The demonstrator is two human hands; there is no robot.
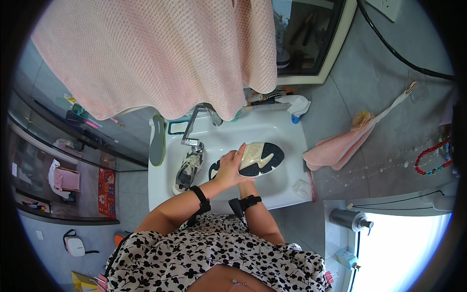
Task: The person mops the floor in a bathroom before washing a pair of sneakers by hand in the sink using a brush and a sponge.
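A sneaker (261, 159) is held sole up over the white washbasin (292, 146), its sole dark navy and cream. My left hand (230, 166) grips it across the middle, thumb and fingers spread over the sole. My right hand (247, 185) reaches under the same shoe from the front; most of it is hidden by the shoe and my left hand. A second sneaker (188, 171), grey and white with laces, rests at the basin's left side, beneath the chrome faucet (197, 146). A green insole (157, 140) lies along the left rim.
A pink towel (164, 54) hangs low over the back of the basin. A soap dish (177, 127) sits at the back left, and a white cloth (297, 104) at the back right corner. A pink hand towel (339, 146) hangs on the right wall.
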